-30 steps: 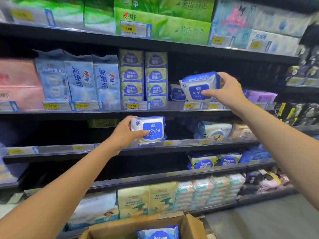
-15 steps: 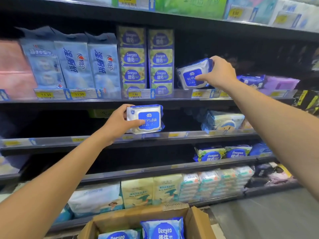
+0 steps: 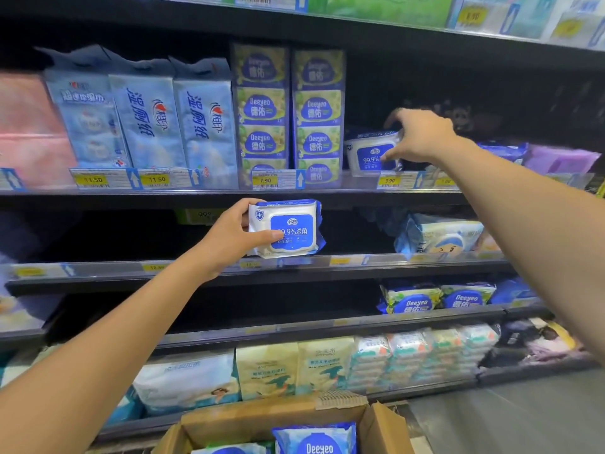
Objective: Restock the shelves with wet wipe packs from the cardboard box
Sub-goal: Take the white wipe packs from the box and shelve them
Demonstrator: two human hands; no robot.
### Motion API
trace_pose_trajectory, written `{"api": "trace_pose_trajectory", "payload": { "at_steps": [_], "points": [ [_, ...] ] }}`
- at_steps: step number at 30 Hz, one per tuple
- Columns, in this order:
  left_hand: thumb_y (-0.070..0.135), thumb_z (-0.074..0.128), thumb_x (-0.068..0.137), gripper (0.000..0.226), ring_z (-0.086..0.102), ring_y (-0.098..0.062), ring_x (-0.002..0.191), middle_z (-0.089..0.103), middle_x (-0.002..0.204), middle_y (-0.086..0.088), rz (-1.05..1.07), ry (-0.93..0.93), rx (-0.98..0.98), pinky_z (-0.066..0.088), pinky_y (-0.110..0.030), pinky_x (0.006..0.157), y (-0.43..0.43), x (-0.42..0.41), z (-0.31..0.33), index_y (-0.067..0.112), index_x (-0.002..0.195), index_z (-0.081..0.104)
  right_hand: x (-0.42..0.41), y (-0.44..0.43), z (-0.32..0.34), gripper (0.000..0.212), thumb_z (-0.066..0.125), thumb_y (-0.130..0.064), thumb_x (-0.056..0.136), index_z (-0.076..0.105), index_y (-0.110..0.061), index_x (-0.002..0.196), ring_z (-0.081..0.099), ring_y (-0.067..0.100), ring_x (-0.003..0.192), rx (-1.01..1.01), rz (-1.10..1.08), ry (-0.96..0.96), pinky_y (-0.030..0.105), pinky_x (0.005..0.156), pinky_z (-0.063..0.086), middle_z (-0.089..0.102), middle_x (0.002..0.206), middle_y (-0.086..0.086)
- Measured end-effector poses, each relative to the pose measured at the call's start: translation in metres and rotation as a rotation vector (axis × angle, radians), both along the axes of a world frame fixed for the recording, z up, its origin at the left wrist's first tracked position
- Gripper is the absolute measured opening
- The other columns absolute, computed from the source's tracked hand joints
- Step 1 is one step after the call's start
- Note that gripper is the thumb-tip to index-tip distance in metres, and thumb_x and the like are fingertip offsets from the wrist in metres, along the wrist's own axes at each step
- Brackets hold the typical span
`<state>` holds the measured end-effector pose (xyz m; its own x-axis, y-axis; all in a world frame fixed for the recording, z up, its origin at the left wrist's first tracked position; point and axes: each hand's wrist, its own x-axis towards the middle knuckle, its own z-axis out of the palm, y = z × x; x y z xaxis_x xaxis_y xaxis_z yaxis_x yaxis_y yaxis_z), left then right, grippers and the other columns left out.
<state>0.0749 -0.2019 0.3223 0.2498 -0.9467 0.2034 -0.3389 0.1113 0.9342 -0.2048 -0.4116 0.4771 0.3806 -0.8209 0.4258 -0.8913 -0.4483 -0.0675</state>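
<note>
Gripping a white soft-plastic wet wipe pack with a blue label (image 3: pixel 288 229) in the left hand (image 3: pixel 229 239), thumb across the front, fingers curled round the back and mostly out of sight. Holding it up in front of a dark shelf bay, just below the black shelf edge (image 3: pixel 360 196) with the yellow price tags.

Got the right hand (image 3: pixel 422 136) up at the shelf above, pinching the right end of a second white-and-blue wipe pack (image 3: pixel 370 154), just right of the tall blue-and-yellow Deeyeo multipacks (image 3: pixel 288 109). Can't really see the fingertips there, just the thumb low on the front and one finger over the top. Can't tell if that pack is resting on the shelf or a bit above it, with the clear price strip (image 3: pixel 406 180) covering its bottom edge.

Down at the bottom, only catching the top of the brown cardboard box (image 3: pixel 379 424), flaps open, rest cropped by the frame. Spotting a blue Deeyeo pack (image 3: pixel 316 437) standing inside, lower half cut off.
</note>
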Motion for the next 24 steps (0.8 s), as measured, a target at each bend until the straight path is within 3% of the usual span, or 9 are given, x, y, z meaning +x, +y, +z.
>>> {"api": "trace_pose_trajectory", "payload": {
  "at_steps": [5,11,15,19,24],
  "points": [
    [0.031,0.084,0.073,0.059,0.072,-0.005,0.105,0.073,0.117,0.007,-0.023,0.035,-0.008,0.063,-0.028,0.074,-0.001,0.000,-0.001,0.030,0.125,0.056,-0.001,-0.018,0.003,0.072,0.086,-0.056,0.073,0.054,-0.026,0.131,0.053,0.039,0.128,0.013,-0.039,0.123,0.064,0.111,0.025,0.067,0.126,0.009],
    [0.022,0.084,0.080,0.054,0.073,-0.012,0.108,0.074,0.118,0.005,-0.031,0.032,0.001,0.061,-0.025,0.070,-0.005,0.003,-0.005,0.028,0.126,0.056,0.005,-0.023,-0.005,0.067,0.080,-0.057,0.079,0.059,-0.023,0.132,0.051,0.041,0.128,-0.168,-0.080,0.317,0.056,0.113,0.028,0.063,0.132,0.016],
    [0.022,0.084,0.081,0.052,0.073,-0.009,0.106,0.074,0.116,0.007,-0.030,0.028,-0.003,0.060,-0.023,0.066,-0.005,0.001,-0.003,0.028,0.125,0.056,0.006,-0.024,-0.013,0.060,0.078,-0.052,0.083,0.060,-0.019,0.130,0.054,0.042,0.124,-0.196,-0.089,0.309,0.056,0.110,0.030,0.064,0.126,0.017],
    [0.028,0.084,0.076,0.058,0.072,-0.010,0.109,0.073,0.118,0.006,-0.038,0.028,-0.004,0.065,-0.035,0.080,-0.004,-0.003,0.003,0.029,0.127,0.056,0.000,-0.016,-0.014,0.063,0.073,-0.051,0.087,0.055,-0.021,0.138,0.050,0.041,0.126,-0.186,-0.090,0.284,0.054,0.106,0.034,0.061,0.129,0.019],
    [0.030,0.085,0.073,0.058,0.072,-0.009,0.108,0.073,0.119,0.006,-0.067,0.024,-0.040,0.064,-0.036,0.084,0.001,-0.015,0.020,0.033,0.123,0.055,-0.014,0.007,-0.019,0.066,0.071,-0.047,0.089,0.049,-0.022,0.145,0.048,0.038,0.129,-0.256,-0.028,0.217,0.053,0.104,0.039,0.055,0.138,0.015]
  ]
}}
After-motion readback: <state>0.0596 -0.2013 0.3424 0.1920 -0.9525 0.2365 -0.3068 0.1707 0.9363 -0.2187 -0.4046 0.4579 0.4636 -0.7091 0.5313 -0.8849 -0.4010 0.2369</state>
